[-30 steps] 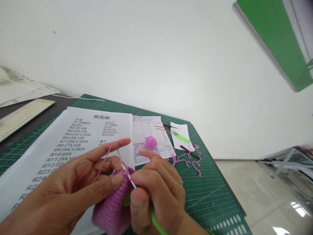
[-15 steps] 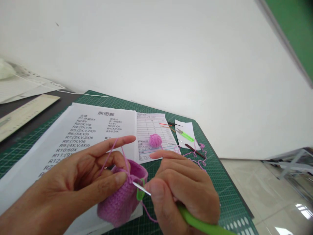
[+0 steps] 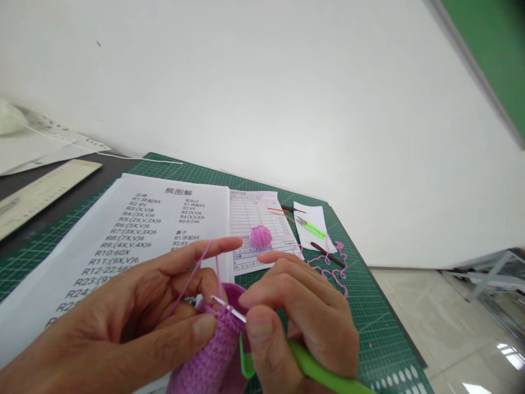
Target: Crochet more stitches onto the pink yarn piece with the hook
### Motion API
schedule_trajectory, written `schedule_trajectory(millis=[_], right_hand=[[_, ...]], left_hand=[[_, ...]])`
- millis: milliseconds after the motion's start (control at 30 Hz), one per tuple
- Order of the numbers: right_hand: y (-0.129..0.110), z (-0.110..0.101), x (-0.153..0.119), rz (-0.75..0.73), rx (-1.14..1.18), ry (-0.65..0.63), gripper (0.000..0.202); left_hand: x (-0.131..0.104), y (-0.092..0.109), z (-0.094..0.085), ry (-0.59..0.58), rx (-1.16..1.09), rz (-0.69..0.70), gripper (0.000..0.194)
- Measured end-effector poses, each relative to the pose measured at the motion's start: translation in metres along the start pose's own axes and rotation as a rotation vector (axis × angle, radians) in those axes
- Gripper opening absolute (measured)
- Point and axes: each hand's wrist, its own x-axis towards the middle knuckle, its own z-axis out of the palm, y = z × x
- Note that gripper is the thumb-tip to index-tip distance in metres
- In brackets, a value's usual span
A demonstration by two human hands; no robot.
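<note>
Pink crochet piece (image 3: 213, 358) half-hidden between hands.

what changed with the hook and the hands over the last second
The right hand drew the hook out to the right, clear of the pink piece, then pushed its tip back in at the rim, where it now sits. The left hand kept pinching the piece, yarn over its forefinger throughout. The yarn ball, pattern sheet and scissors stayed put.
</note>
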Motion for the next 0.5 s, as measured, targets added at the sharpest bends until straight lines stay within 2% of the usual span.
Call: schedule_trajectory(millis=[67, 133, 267, 400, 500], right_hand=[[0.000, 0.002, -0.001, 0.025, 0.024, 0.000, 0.037], [0.000, 0.004, -0.002, 0.065, 0.045, -0.055, 0.038], [0.001, 0.006, -0.003, 0.091, 0.045, -0.053, 0.038], [0.004, 0.010, -0.006, -0.007, -0.045, -0.030, 0.037], [0.007, 0.016, -0.010, -0.110, -0.182, -0.024, 0.038]], left_hand=[[-0.001, -0.001, 0.000, -0.015, -0.021, -0.021, 0.067], [-0.003, -0.002, -0.002, -0.021, -0.014, -0.025, 0.063], [-0.006, -0.006, -0.003, -0.008, 0.086, -0.014, 0.073], [-0.006, -0.012, 0.001, 0.106, 0.135, 0.025, 0.075], [-0.007, -0.017, 0.002, 0.126, -0.028, -0.004, 0.082]])
